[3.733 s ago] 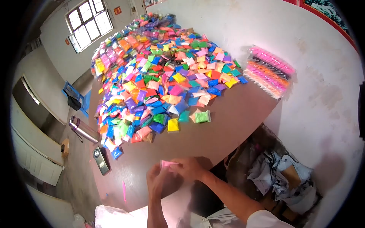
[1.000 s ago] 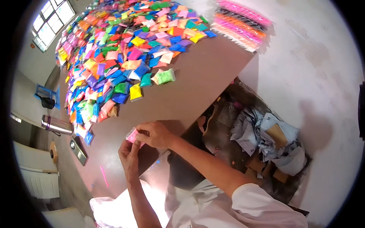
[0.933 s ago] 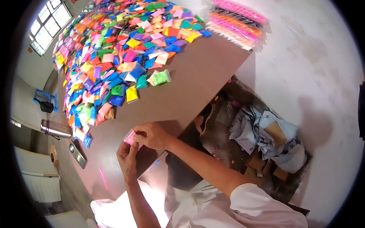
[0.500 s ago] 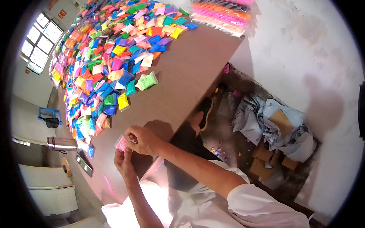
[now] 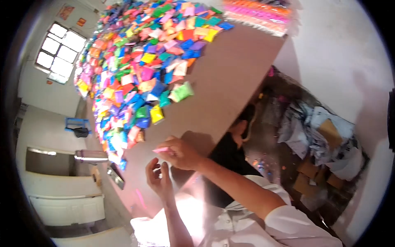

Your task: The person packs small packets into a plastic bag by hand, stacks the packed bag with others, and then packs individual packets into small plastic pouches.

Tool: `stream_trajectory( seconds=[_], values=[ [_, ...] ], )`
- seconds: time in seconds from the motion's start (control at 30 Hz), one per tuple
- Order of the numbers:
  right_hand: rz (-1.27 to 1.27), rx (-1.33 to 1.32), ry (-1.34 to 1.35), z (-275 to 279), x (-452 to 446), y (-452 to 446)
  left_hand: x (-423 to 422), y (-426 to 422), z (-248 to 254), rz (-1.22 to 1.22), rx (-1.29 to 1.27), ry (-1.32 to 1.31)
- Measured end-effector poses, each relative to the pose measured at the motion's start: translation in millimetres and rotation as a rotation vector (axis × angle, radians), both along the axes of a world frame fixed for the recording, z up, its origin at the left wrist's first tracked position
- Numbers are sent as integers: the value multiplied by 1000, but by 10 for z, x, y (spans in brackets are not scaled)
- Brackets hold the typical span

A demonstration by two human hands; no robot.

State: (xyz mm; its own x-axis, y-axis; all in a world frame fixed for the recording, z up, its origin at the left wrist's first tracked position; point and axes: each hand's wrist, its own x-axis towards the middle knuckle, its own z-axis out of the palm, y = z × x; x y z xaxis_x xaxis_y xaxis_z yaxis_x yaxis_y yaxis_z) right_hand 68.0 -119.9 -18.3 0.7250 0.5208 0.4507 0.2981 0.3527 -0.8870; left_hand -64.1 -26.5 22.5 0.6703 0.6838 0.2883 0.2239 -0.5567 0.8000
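Observation:
My right hand (image 5: 183, 154) is closed in a pinch on a small pink packet (image 5: 162, 150), held above the near part of the table. Just below it, my left hand (image 5: 159, 177) is apart from the packet, its fingers loosely curled and spread with nothing between them. A large heap of small coloured packets (image 5: 135, 78) covers the far and left part of the brown table (image 5: 230, 68). Nearest to my hands in the heap are a yellow packet (image 5: 156, 114) and a light green packet (image 5: 181, 92). The picture is somewhat blurred.
Bundled striped packs (image 5: 259, 16) lie at the table's far corner. A steel flask (image 5: 91, 156) and a phone (image 5: 115, 176) are by the left edge. Crumpled plastic bags (image 5: 317, 131) and cardboard boxes (image 5: 307, 179) lie on the floor to the right.
My left hand has let go of the pink packet and come away from it; my right hand keeps hold. The whole view has shifted, so everything appears further right.

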Motion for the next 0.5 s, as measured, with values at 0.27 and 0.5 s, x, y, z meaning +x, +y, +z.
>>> stream_trajectory(
  seconds=[0.27, 0.5],
  values=[
    [81, -110, 225, 118, -14, -72, 145, 123, -2, -179, -410, -29],
    [11, -117, 128, 36, -24, -32, 89, 110, -164, -118, -435, -86]
  ],
)
